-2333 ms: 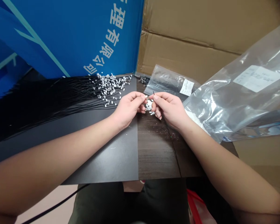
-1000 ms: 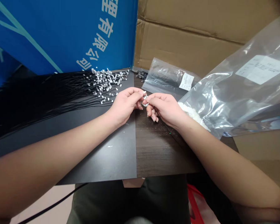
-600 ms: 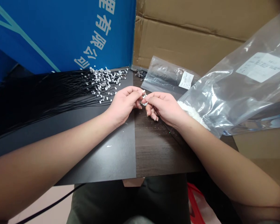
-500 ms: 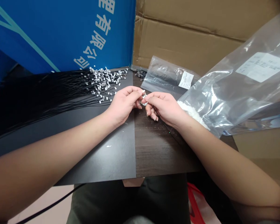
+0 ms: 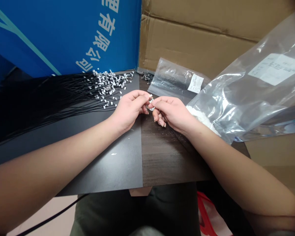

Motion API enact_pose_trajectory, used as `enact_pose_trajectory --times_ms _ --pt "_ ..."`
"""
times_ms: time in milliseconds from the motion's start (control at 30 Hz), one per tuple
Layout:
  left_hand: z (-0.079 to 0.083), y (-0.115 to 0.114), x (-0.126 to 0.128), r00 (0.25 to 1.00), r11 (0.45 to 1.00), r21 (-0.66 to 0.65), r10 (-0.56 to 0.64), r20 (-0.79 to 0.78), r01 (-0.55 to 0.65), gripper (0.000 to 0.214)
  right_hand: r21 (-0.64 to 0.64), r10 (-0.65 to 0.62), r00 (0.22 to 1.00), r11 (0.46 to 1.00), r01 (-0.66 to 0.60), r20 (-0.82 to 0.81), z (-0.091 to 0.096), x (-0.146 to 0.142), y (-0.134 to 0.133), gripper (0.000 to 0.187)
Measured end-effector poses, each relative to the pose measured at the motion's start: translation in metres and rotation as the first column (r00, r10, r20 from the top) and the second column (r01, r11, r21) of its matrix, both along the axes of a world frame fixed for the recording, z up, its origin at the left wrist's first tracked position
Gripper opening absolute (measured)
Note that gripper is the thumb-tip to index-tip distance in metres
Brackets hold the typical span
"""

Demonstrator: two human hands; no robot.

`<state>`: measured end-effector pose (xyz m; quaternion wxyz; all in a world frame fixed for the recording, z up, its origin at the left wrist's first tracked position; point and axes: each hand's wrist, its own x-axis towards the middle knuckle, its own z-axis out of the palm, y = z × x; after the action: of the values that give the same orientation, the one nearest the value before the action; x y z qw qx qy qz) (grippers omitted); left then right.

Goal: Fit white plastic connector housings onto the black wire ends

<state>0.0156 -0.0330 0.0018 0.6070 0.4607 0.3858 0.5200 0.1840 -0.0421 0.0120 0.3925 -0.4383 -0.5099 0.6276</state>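
Now the two hands have drawn closer than in the earliest frame, with their fingertips meeting or nearly so above the desk. The left hand pinches a small white piece between thumb and forefinger, one end poking out past the tips. The right hand has thumb and forefinger pressed together on a thin black wire, which trails below the palm; its tip, which earlier stuck up above the thumb, is now hidden. More white bits show in the narrowed gap, less exposed than before; whether they lie on the desk or in the left palm I cannot tell. The white-tipped bundle of wires, to the left, and the large clear bag, to the right, lie as before.
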Motion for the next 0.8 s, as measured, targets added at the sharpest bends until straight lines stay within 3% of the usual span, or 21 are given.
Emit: enact_pose_trajectory --times_ms 800 --pt "0.0005 -0.0013 0.0009 1.000 1.000 0.005 0.014 0.014 -0.014 0.005 -0.031 -0.001 1.000 1.000 0.000 -0.029 0.0033 -0.0013 -0.0020 0.013"
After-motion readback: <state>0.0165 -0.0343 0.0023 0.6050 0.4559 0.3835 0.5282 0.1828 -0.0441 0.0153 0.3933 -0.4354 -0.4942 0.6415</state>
